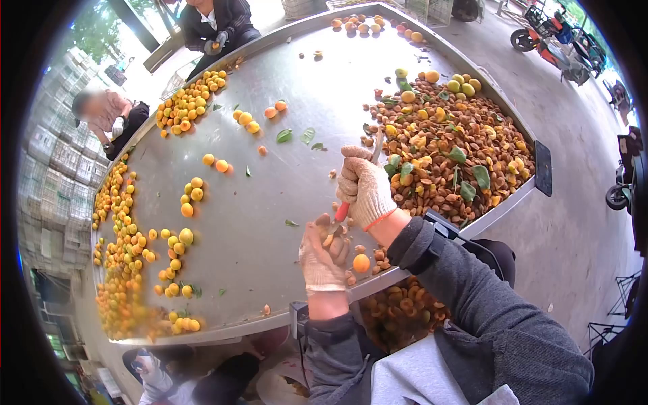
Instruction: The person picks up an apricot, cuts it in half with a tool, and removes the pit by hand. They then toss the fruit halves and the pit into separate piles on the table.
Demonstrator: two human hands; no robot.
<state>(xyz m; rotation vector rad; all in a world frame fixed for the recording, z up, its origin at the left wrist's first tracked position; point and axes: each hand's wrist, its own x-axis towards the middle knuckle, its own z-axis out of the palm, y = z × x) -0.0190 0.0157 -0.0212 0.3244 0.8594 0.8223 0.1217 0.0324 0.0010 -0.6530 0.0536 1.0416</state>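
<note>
My right hand (365,185), in a knitted glove with an orange cuff, is closed around a red-handled tool (342,212) that looks like a knife. A thin end sticks up above the fist, and the red part points down at my left hand. My gloved left hand (322,255) lies palm up near the table's front edge, its fingers curled around what seems to be an apricot (329,239), partly hidden and blurred. A whole apricot (361,263) rests just right of it. Behind my right hand spreads a heap of apricot pits (432,152) with leaves and pulp scraps.
The metal table (263,196) has a raised rim. Many whole apricots (125,209) line its left side. Several co-workers (108,115) sit around it. A dark phone-like slab (543,169) sits at the right rim. Below the front edge are apricot halves (405,307). Scooters (560,40) stand beyond.
</note>
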